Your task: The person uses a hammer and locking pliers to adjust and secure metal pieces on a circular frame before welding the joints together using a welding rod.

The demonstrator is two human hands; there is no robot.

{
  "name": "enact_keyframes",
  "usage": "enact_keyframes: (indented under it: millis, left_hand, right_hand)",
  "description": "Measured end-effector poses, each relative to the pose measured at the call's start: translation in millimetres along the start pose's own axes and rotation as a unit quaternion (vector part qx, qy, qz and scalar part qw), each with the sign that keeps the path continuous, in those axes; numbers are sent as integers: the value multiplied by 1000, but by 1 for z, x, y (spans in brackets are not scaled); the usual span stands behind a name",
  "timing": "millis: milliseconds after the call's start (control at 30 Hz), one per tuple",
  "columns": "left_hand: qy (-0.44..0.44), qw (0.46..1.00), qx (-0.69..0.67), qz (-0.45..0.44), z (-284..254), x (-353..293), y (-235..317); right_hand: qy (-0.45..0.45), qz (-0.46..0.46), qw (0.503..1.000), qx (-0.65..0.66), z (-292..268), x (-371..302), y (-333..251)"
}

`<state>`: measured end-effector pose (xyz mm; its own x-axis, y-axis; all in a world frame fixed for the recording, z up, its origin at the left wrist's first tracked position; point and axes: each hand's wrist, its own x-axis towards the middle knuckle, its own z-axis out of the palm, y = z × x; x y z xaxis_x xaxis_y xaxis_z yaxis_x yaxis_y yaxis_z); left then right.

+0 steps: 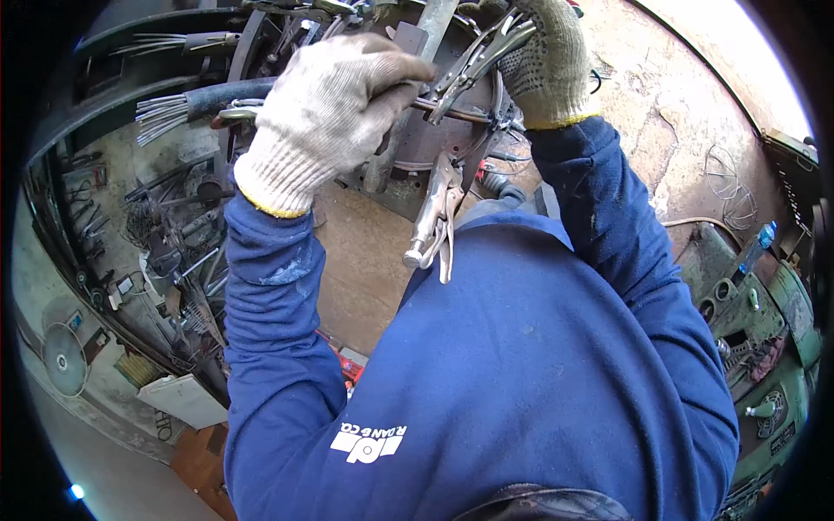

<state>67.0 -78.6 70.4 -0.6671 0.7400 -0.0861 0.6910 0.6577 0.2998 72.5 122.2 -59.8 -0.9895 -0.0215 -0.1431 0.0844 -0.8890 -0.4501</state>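
Seen from above, a person in a blue sweatshirt (556,365) with a white emblem on the chest has both arms raised toward a crowded metal assembly at the top of the view. The left hand (334,117), in a cream knitted glove with a yellow-edged cuff, is bent with its thumb and forefinger close together, near a grey metal block (409,39); whether its grip has anything pinched in it, I cannot tell. The right hand (549,69), in a similar glove dotted on its surface, is at the top edge beside silver locking pliers (483,62). These pliers lie at a slant between the two hands, above a thin brownish rod (469,115); the right grip is partly hidden, so I cannot tell whether it is closed on them. A second pair of locking pliers (437,213) hangs lower, handles pointing down toward the person's chest. Left of the left hand, a dark tube (230,95) ends in splayed bare metal strands (162,118). Metal scraps and tools (178,234) are heaped farther left, with a round grey disc (65,359) below. At right, a clear bottle with a blue cap (756,249) stands near green machinery (786,382).
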Motion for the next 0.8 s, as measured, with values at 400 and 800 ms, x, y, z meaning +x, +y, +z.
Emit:
enact_keyframes:
  millis: [400,800]
  left_hand:
    - [66,984,-85,-145,57,47,37]
    - [94,959,-52,-261,92,73,18]
  right_hand:
    - [-29,-155,972,-173,-24,15,13]
    - [18,-84,991,-102,30,17,-10]
